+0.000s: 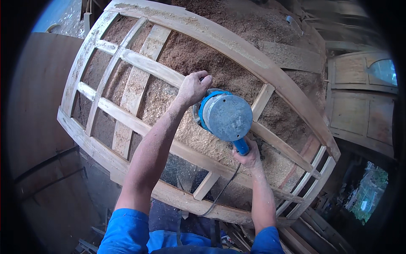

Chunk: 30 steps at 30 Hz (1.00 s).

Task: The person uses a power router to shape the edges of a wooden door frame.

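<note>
Sawdust is lying thick over the tabletop [237, 25] under a wooden lattice frame [139, 122]. Both hands are gripping a blue power tool [224, 116] set on a frame rail: left hand [193, 86] closed on its far side, right hand [248, 156] wrapping the near handle, the tool's axis running between them.

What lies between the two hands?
In the head view, the blue router with its grey round top fills the stretch between the left hand and right hand; each grips one handle.
</note>
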Motion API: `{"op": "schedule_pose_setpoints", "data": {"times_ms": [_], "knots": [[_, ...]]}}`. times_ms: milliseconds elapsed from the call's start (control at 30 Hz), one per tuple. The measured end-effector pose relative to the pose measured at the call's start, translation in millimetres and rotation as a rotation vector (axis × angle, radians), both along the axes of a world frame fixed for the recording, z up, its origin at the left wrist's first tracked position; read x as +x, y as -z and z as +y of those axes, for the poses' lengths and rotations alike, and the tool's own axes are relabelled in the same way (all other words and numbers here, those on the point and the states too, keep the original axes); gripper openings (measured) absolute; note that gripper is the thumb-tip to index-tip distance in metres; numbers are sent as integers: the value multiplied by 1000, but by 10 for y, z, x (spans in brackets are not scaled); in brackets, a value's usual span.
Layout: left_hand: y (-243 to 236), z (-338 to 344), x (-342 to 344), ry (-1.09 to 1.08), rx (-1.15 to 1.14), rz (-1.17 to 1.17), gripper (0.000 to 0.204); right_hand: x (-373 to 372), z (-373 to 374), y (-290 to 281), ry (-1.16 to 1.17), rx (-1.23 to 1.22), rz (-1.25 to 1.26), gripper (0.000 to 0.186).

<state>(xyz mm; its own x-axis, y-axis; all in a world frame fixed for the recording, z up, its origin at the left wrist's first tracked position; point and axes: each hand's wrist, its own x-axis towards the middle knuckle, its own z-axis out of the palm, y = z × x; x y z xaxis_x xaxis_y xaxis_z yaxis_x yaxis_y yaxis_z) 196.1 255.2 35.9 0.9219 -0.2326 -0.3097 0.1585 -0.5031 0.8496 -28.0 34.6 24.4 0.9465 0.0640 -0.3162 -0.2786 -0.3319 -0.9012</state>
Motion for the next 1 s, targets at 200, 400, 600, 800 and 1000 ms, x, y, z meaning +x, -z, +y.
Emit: {"op": "schedule_pose_setpoints", "data": {"times_ms": [200, 400, 600, 800, 1000], "knots": [[21, -156, -107, 16, -26, 4, 33, -137, -127, 10, 24, -10, 4, 36], [-12, -377, -238, 37, -55, 55, 35, -281, -322, -1, 35, -50, -42, 32], [112, -766, -521, 78, -46, -6, 34, -615, -646, -30, 101, -50, -14, 26], [70, -1333, -820, 150, -65, 77, 38, -1286, -1278, 279, 38, -351, -243, 44], [61, -1322, -774, 182, -45, 40, 36, -1368, -1290, 345, 102, -229, -124, 37]]}}
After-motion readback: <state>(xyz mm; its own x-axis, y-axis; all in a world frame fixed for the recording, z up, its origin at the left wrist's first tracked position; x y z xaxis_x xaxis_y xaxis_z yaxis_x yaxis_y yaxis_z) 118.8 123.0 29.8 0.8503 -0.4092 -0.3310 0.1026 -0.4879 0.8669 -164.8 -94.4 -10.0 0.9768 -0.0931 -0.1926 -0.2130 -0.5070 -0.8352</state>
